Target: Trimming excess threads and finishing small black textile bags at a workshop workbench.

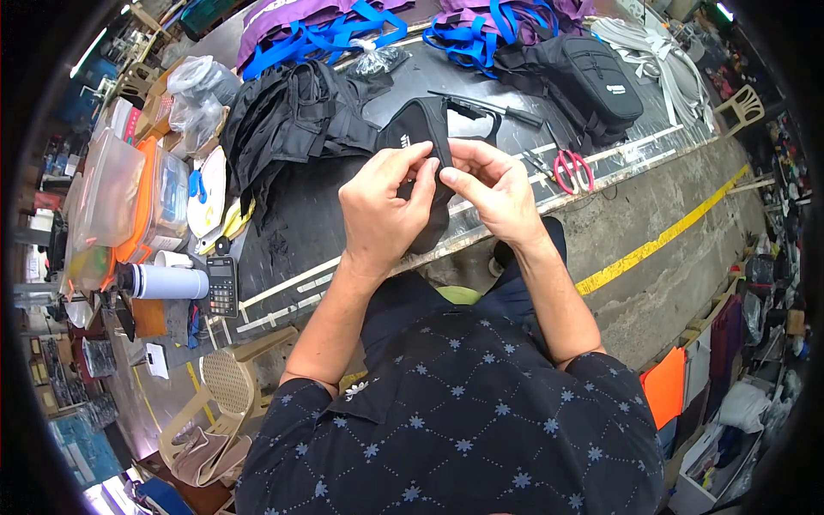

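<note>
A small black fabric bag with white print hangs between my hands at the front edge of the table. My left hand is closed, its thumb and forefinger pinched at the bag's edge. Right beside it, my right hand pinches the same edge between thumb and fingers. The fingertips nearly meet, and whatever small part lies between them is hidden. Below the hands, dark fabric hangs toward my lap.
Left of my hands lies a heap of black bags. Beyond to the right are a finished-looking black bag, a screwdriver and red-handled scissors. A calculator and a bottle stand at the left, near a plastic chair.
</note>
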Demonstrator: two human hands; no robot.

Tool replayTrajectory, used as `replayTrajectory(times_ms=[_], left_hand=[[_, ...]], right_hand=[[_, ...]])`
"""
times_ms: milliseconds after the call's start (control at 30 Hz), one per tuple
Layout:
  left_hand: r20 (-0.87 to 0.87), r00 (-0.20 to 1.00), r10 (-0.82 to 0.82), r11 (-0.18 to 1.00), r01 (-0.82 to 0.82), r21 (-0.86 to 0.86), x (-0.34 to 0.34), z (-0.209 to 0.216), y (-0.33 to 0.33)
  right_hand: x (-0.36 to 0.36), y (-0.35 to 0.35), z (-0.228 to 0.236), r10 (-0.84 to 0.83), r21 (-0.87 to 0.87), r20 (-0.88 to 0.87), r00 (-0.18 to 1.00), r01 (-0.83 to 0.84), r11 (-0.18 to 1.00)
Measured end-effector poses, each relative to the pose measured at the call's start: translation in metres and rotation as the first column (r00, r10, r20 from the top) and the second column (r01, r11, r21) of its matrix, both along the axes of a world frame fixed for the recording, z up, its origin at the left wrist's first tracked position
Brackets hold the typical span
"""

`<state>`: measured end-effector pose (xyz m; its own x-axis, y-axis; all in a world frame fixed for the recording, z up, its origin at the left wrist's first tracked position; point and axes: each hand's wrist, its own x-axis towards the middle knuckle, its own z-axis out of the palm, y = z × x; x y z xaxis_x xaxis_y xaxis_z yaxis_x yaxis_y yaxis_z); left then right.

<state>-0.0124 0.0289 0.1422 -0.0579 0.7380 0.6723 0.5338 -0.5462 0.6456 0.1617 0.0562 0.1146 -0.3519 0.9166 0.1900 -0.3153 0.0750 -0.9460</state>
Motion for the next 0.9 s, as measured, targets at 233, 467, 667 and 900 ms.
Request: replayTrajectory(times_ms=[233, 467, 667, 900], left_hand=[[-0.037, 0.999, 0.038, 0.999, -0.037, 0.029, 0.009, -0.001, 0.002], [0.17, 0.978, -0.118, 0.965, 0.153, -0.213, 0.018, -0.035, 0.03], [0.515, 0.82, -0.249, 0.821, 0.461, -0.337, 0.027, -0.113, 0.066], [0.23, 0.953, -0.195, 0.853, 0.281, -0.44, 0.043, -0.135, 0.07]], right_hand=[[0.015, 0.002, -0.001, 0.034, -0.03, 0.034, 0.999, -0.033, 0.999], [0.031, 0.018, -0.026, 0.069, -0.127, 0.065, 0.996, -0.06, 0.99], [0.042, 0.034, -0.091, -0.023, -0.137, 0.118, 0.993, 0.039, 0.99], [0.097, 0.041, -0.104, -0.697, 0.674, 0.708, 0.11, 0.188, 0.714]])
